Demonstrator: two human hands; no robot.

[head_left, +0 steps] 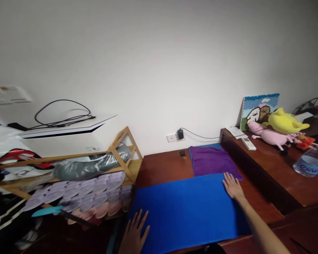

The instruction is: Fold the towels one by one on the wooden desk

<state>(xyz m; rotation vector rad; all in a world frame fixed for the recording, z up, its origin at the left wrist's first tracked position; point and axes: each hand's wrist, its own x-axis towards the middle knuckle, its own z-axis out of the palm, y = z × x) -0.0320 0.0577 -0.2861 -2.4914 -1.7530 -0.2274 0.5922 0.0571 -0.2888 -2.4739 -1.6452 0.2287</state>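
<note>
A blue cloth [188, 208] lies spread flat over the front of the brown desk [161, 165]. My left hand [135, 231] is at its left edge, palm down with the fingers spread. At the cloth's far right corner my right hand [233, 187] rests flat, fingers stretched out, close to the purple cloth. That purple cloth [213, 162] lies folded behind the blue one, with a strip of blue fabric showing along its back edge. Neither hand grips anything.
On the left, a wooden rack [127, 151] holds a white box [66, 143] and several pale purple holders [87, 190]. To the right, a raised surface bears a remote control [248, 144], a pink plush toy [271, 135], a yellow plush toy [284, 121] and a water bottle [311, 162].
</note>
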